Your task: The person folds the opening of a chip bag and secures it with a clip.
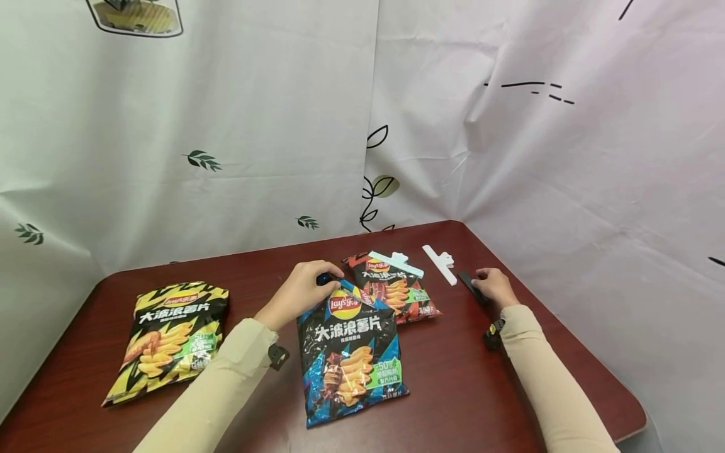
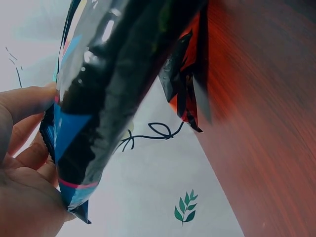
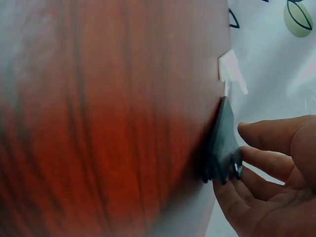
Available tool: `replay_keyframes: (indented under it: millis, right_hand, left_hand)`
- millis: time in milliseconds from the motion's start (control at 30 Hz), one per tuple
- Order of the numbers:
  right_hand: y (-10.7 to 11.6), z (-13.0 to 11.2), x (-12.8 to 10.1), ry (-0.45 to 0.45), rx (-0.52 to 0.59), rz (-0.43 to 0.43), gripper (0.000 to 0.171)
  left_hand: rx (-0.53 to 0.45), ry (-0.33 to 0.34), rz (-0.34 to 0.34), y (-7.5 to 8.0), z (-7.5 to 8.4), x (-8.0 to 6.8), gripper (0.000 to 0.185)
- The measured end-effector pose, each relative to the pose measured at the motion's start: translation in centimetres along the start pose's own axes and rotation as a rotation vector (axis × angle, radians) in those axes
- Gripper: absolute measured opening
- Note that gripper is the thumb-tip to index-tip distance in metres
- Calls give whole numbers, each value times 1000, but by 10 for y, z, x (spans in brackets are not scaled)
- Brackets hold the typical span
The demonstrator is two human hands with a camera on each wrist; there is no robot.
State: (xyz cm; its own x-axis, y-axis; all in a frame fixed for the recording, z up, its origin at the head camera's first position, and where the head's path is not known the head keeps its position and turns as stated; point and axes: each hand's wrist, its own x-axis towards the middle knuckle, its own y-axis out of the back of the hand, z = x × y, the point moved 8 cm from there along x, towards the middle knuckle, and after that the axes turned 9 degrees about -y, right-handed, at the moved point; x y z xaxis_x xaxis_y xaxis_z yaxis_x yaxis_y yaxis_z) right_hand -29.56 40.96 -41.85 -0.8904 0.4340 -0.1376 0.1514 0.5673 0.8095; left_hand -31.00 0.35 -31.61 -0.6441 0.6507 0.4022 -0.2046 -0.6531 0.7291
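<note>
left hand (image 1: 299,290) pinches top of glossy blue crisp bag (image 1: 351,358) at table centre | right hand (image 1: 495,284) fingers curl on flat black clip (image 1: 470,286), far right | three foil bags, two white clips | red-brown wood table (image 1: 464,377)

Both arms, in beige sleeves, reached forward from the lower edge of the head view. The left hand (image 1: 303,286) was curled, its fingers (image 2: 22,101) and thumb pinching something held between them. The right hand (image 1: 495,284) lay farther right, well apart from the left, its fingers (image 3: 266,136) bent and closing lightly around a thin piece.
</note>
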Motion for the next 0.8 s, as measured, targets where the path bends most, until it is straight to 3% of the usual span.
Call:
replay_keyframes:
  millis: [600,800]
  right_hand:
    - [0,4,5,-32,-51,21,44]
    - [0,7,6,-40,-24,34,40]
  left_hand:
    - [7,1,-10,-1,1,0,18]
    - [2,3,-9,-1,1,1,18]
